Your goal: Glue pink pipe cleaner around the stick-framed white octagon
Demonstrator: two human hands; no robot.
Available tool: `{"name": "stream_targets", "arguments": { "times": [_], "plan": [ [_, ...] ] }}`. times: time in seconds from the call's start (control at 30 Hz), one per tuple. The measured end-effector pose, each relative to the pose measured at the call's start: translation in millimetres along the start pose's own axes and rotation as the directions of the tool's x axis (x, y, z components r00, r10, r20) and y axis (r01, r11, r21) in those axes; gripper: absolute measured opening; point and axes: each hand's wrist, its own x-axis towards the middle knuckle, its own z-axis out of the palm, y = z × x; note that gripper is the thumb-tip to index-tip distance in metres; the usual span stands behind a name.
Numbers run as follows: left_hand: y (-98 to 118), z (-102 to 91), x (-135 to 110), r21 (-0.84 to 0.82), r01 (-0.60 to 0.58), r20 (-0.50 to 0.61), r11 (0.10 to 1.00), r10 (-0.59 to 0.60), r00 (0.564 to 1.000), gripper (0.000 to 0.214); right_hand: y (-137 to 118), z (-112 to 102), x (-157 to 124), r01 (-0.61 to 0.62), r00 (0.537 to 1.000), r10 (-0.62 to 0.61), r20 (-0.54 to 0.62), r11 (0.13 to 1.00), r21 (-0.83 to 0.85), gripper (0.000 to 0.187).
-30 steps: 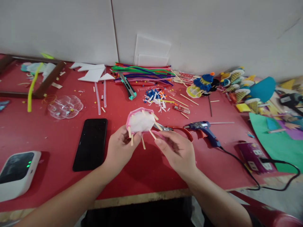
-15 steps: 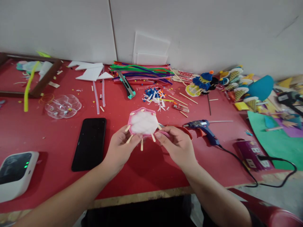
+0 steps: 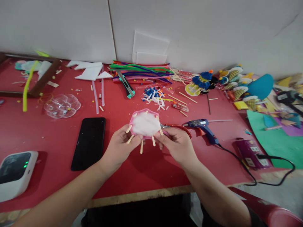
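Between my hands is a small round craft piece with a white, fluffy-looking face. Short wooden sticks jut out around its rim, and pink pipe cleaner runs about the edge. My left hand pinches the left side, thumb on the front near the lower edge. At the lower right, my right hand is closed on the pink pipe cleaner, its thumb close to a stick. Part of the strand is hidden by the fingers. Red-handled scissors lie behind my right hand.
A blue glue gun lies to the right, its cord running to a purple box. Leftward are a black phone and a clear flower-shaped tray. Pipe cleaners, a utility knife and scraps lie behind.
The craft piece has shifted slightly right and tilted in my hands. My right fingers have moved in closer to its lower right edge. My left hand keeps its hold.
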Motion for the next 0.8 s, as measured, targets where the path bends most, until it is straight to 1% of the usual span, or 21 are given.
{"name": "stream_targets", "arguments": {
  "times": [0.13,0.27,0.33,0.43,0.53,0.57,0.63,0.7,0.73,0.8],
  "plan": [
    [-0.6,0.4,-0.4,-0.076,0.079,0.032,0.994,-0.076,0.997,0.018,0.0,0.5,-0.4,0.005,1.0,-0.005,0.005,1.0,0.004,0.026],
    [-1.7,1.5,-1.0,-0.097,0.108,0.049,0.989,-0.103,0.993,0.016,-0.1,2.2,0.0,-0.033,0.999,0.033,-0.002,0.998,0.049,0.026],
    [-1.6,2.8,-1.1,-0.115,0.116,0.056,0.986,-0.111,0.992,0.017,1.1,4.0,0.1,-0.058,0.998,0.058,0.001,0.993,0.106,0.027],
    [1.1,6.0,-2.4,-0.166,0.142,0.017,0.976,-0.141,0.99,0.014,5.1,7.2,0.3,-0.095,0.995,0.099,-0.002,0.968,0.232,0.025],
    [5.8,8.6,-4.8,-0.29,0.159,-0.009,0.944,-0.169,0.986,0.016,9.7,10.6,1.2,-0.124,0.989,0.143,-0.026,0.921,0.369,0.026],
    [6.9,8.9,-5.6,-0.342,0.16,0.006,0.926,-0.168,0.986,0.021,10.7,11.6,1.5,-0.128,0.987,0.157,-0.037,0.903,0.411,0.027],
    [7.4,9.1,-7.1,-0.413,0.154,0.056,0.898,-0.144,0.988,0.037,11.6,13.7,2.1,-0.132,0.981,0.184,-0.062,0.865,0.483,0.026],
    [5.1,9.8,-8.2,-0.399,0.126,0.086,0.908,-0.1,0.991,0.046,11.2,15.9,2.0,-0.131,0.974,0.209,-0.09,0.838,0.53,0.026],
    [3.2,10.5,-8.7,-0.365,0.101,0.084,0.926,-0.075,0.994,0.045,10.9,17.1,1.7,-0.128,0.971,0.216,-0.101,0.83,0.542,0.026],
    [-1.2,13.0,-9.3,-0.3,0.026,0.059,0.953,-0.009,0.998,0.037,10.5,19.9,0.5,-0.108,0.97,0.207,-0.123,0.832,0.544,0.027]
  ]
}}
